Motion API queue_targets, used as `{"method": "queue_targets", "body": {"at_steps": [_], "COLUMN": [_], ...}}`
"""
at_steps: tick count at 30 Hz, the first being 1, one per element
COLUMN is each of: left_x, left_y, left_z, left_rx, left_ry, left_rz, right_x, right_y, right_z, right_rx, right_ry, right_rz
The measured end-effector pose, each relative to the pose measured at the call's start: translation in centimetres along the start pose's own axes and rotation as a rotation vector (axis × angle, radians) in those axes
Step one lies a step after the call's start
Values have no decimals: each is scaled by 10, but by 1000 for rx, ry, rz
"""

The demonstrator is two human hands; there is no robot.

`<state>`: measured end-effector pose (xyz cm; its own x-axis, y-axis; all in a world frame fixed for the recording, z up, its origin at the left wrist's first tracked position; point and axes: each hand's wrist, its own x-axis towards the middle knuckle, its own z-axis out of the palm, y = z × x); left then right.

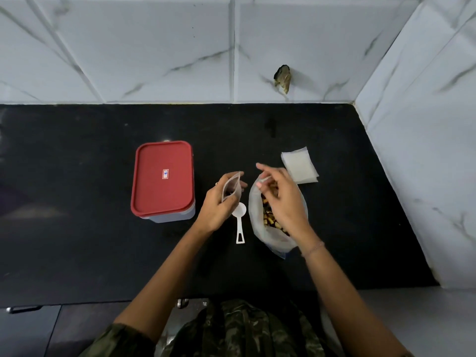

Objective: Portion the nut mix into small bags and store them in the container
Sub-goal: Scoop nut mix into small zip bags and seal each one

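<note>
Counter (77, 202), black stone, backed by marbled wall tiles. Left hand (216, 210) grips a small bag (231, 188) held upright, mouth uppermost, fingers curled round its lower half, so the bag's top edge rises clear above the knuckles; a dark patch shows low inside it. Right hand (283, 199) hovers over the open mouth of the large bag (279, 242) lying on the counter, nut mix (266, 215) visible in the gap under the palm. Its index finger points straight out toward the wall, thumb and remaining fingers bent close together with a pale strip between them — whether they pinch the bag's rim or something else, cannot tell. White scoop (239, 222) lies flat between the two hands, bowl just under the left hand, handle toward the person, untouched. Container (164, 215) with red lid (162, 176) on sits to the left, apart from the left hand. Stack of empty bags (300, 164) lies just beyond the right hand — near the fingertips, not touching.
</note>
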<state>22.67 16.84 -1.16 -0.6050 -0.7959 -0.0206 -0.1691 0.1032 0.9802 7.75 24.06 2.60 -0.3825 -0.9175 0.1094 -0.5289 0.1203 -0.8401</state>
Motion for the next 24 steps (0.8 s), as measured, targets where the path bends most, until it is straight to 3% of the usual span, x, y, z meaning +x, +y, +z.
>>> {"method": "queue_targets", "body": {"at_steps": [5,11,17,24], "left_x": [6,17,12,31], "left_y": [16,16,12,8], "left_z": [-12,-22,-6,21], "left_rx": [-54,-32,-274,-35], "left_ry": [-210,-243,74,504], "left_rz": [-70,-78,16,78], "right_x": [26,35,40,43], "right_y": [0,3,5,-8], "right_z": [-3,9,13,42], "right_rx": [246,401,566,301], "right_ry": [-276,-164,28,310], "right_rz": [47,133,186,11]}}
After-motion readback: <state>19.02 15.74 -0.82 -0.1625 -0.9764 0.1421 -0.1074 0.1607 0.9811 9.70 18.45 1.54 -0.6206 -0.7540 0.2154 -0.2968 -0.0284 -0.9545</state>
